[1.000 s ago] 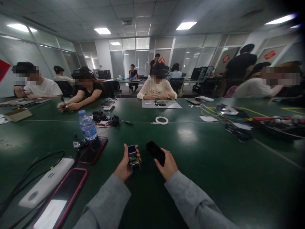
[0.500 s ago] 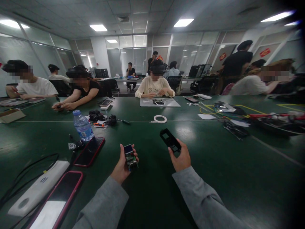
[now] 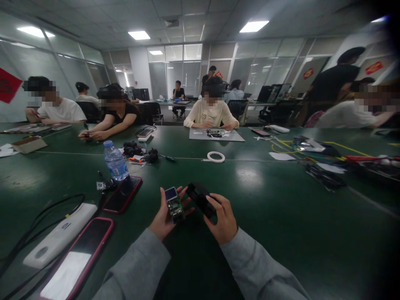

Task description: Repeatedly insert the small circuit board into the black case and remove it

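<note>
My left hand (image 3: pixel 163 216) holds a small green circuit board (image 3: pixel 175 207) with a little display screen (image 3: pixel 171 193) at its upper end. The board rests on the palm, its component side up, between the thumb and the spread fingers. In my right hand (image 3: pixel 223 218) is a black plastic case (image 3: pixel 201 199), gripped between the thumb and fingers and tilted. The case's near end lies under the right fingers, and its far end is close to the left fingertips. Both hands are above the green table (image 3: pixel 200 258); whether the left fingertips touch the case I cannot tell.
On the left lie two red-edged phones (image 3: pixel 123 195), a white power bank (image 3: pixel 59 239) with black cables, and a water bottle (image 3: pixel 115 161). Beyond are black cable bundles (image 3: pixel 137 152), a screwdriver (image 3: pixel 168 158) and a white ring-shaped coil (image 3: pixel 216 157). Several people sit around the table.
My right hand has moved left with the black case, which is now close beside the circuit board and turned differently. The left hand's fingers have spread. The view has swung slightly left.
</note>
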Action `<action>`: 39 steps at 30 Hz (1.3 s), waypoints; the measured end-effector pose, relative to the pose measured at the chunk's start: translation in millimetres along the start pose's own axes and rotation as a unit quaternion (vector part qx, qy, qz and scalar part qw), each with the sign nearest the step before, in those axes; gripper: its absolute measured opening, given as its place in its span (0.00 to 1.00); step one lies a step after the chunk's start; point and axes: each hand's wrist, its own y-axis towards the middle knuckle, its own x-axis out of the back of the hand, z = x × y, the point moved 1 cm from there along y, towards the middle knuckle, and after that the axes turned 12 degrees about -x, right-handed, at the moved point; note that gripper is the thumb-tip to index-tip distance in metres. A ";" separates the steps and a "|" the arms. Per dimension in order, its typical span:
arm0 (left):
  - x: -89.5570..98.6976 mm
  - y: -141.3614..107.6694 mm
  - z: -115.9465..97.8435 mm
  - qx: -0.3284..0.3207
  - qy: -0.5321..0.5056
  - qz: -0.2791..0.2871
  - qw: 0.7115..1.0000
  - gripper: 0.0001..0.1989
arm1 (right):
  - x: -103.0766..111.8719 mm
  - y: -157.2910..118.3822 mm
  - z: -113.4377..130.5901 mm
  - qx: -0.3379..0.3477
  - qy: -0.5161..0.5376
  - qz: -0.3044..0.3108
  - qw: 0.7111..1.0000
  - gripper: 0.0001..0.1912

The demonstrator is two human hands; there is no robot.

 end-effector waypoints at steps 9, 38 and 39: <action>-1.2 -0.4 0.5 -0.002 -0.016 0.023 1.000 0.31 | -8.1 -2.0 -8.8 -0.066 0.031 0.033 0.997 0.28; -0.8 2.1 -0.1 -0.021 -0.045 -0.034 0.998 0.26 | -4.4 9.8 -61.2 -0.515 0.611 0.157 0.580 0.21; -0.4 2.3 -0.1 -0.020 -0.045 -0.036 0.998 0.26 | -5.2 9.6 -60.6 -0.500 0.604 0.160 0.600 0.22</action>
